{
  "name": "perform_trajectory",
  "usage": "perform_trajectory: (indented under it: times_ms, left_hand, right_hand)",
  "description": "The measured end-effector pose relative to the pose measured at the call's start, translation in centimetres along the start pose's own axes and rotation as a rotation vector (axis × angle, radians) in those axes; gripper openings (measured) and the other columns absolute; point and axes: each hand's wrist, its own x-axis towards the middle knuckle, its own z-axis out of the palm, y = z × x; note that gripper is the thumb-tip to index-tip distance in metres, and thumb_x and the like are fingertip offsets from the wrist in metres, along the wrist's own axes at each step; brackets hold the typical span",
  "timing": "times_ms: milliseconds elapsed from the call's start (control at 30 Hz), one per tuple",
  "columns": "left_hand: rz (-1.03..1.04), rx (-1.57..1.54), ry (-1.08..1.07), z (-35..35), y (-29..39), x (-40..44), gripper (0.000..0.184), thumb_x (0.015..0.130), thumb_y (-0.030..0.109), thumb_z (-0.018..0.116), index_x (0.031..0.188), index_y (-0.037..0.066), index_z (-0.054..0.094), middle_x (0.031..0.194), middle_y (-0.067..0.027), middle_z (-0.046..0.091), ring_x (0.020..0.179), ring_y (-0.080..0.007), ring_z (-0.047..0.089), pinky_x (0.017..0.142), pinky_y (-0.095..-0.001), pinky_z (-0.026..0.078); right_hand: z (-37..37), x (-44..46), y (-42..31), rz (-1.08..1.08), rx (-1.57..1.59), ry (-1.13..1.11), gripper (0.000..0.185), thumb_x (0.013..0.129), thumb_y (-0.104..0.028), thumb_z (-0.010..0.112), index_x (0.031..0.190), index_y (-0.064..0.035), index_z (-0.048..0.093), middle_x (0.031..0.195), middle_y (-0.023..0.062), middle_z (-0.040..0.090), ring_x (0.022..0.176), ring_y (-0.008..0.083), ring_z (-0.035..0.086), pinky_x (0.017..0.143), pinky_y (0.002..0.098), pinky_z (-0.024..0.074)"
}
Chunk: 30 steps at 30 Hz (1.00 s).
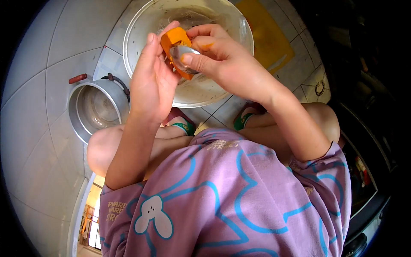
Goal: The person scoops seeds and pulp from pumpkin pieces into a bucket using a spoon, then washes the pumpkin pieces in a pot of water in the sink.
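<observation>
My left hand is wrapped round the far side of an orange piece of pumpkin, holding it up over a large round basin. In my right hand is a metal spoon, its bowl pressed against the pumpkin's near face with my thumb on it. The spoon's handle is hidden inside my right hand. Small orange bits cling to my right fingers and thumb. Dark specks and some moisture show on the basin's inner wall.
An aluminium pot with a red-brown handle stands on the floor to the left. Beyond the basin at the right lies a yellow cutting board. A round floor drain is set in the tiles, and a tiled wall rises at the left.
</observation>
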Motion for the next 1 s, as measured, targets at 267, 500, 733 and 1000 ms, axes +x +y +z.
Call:
perform_trajectory:
  times_ms: [267, 500, 733, 1000]
  left_hand:
    - [0.036, 0.095, 0.048, 0.5, -0.5, 0.0, 0.048, 0.104, 0.041, 0.039, 0.133, 0.004, 0.047, 0.126, -0.0074, 0.052, 0.118, -0.0183, 0.049, 0.103, -0.0368, 0.038]
    - [0.087, 0.126, 0.007, 0.9, -1.3, -0.4, 0.047, 0.105, 0.039, 0.035, 0.132, 0.003, 0.046, 0.131, -0.0083, 0.050, 0.120, -0.0187, 0.048, 0.104, -0.0357, 0.037]
    - [0.138, 0.028, -0.026, 0.1, -1.2, 0.0, 0.043, 0.105, 0.035, 0.036, 0.131, 0.003, 0.044, 0.133, -0.0104, 0.050, 0.124, -0.0210, 0.047, 0.107, -0.0378, 0.036]
    - [0.288, 0.213, 0.086, 0.4, -0.3, 0.3, 0.043, 0.105, 0.026, 0.036, 0.137, -0.002, 0.037, 0.141, -0.0172, 0.044, 0.130, -0.0270, 0.042, 0.112, -0.0401, 0.031]
  right_hand:
    - [0.2, 0.2, 0.2, -0.059, -0.139, 0.012, 0.034, 0.089, -0.029, 0.060, 0.107, -0.0010, 0.067, 0.125, 0.0215, 0.049, 0.114, 0.0317, 0.051, 0.096, 0.0366, 0.0426]
    - [0.3, 0.5, 0.6, -0.093, -0.103, 0.075, 0.028, 0.085, -0.024, 0.061, 0.092, 0.0016, 0.067, 0.102, 0.0206, 0.059, 0.100, 0.0342, 0.057, 0.087, 0.0395, 0.0452]
    - [0.7, 1.0, 1.1, -0.096, -0.047, 0.190, 0.025, 0.084, -0.021, 0.058, 0.090, 0.0023, 0.066, 0.091, 0.0207, 0.064, 0.081, 0.0332, 0.063, 0.073, 0.0399, 0.0482]
    - [-0.4, 0.8, 0.1, 0.037, 0.010, 0.029, 0.029, 0.086, -0.027, 0.061, 0.090, 0.0014, 0.066, 0.070, 0.0084, 0.063, 0.066, 0.0167, 0.058, 0.063, 0.0340, 0.0460]
